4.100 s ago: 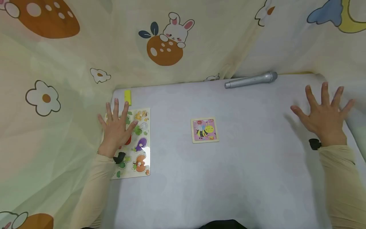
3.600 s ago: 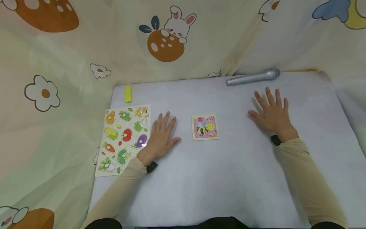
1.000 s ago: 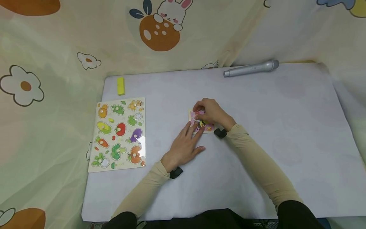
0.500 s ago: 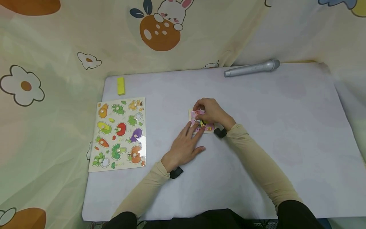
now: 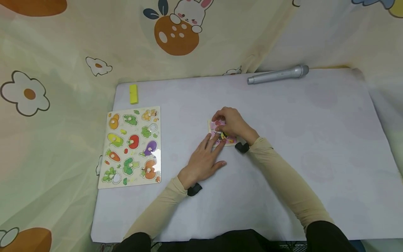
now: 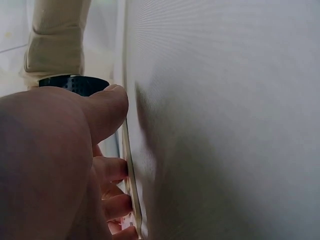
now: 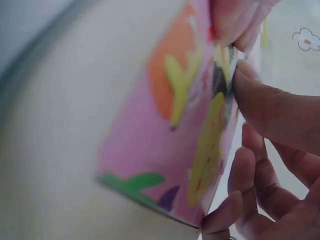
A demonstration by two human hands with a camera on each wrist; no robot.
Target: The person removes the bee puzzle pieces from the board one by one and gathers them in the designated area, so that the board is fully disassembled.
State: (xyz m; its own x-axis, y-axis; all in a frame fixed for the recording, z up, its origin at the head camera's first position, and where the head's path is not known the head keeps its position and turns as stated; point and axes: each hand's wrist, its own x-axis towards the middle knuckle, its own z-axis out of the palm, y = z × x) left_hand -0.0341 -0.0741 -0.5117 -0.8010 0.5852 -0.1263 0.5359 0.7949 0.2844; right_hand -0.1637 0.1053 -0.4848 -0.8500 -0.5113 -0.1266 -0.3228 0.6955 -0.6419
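Observation:
A small square bee jigsaw puzzle (image 5: 232, 141) in a pale frame lies mid-table, partly covered by both hands. My left hand (image 5: 200, 163) reaches in from the near left, fingers extended and fingertips resting on the near part of the puzzle. Bent over the far part is my right hand (image 5: 234, 123), its thumb on the picture and its curled fingers at the far edge. The right wrist view shows the pink picture (image 7: 131, 140) close up, with the right thumb (image 7: 265, 102) against it and left fingers (image 7: 230, 20) above. Along the left wrist view, the left hand (image 6: 42, 160) meets the frame edge.
A vegetable peg puzzle board (image 5: 138, 140) lies on the left of the white table (image 5: 315, 157), its knobbed pieces in place. Behind it is a yellow block (image 5: 133, 94). A silver microphone (image 5: 278, 74) lies at the back edge, before the patterned curtain (image 5: 126, 42).
Both hands came inward from the table's sides to the bee puzzle in the earlier frames. Over the last second they stay there almost still.

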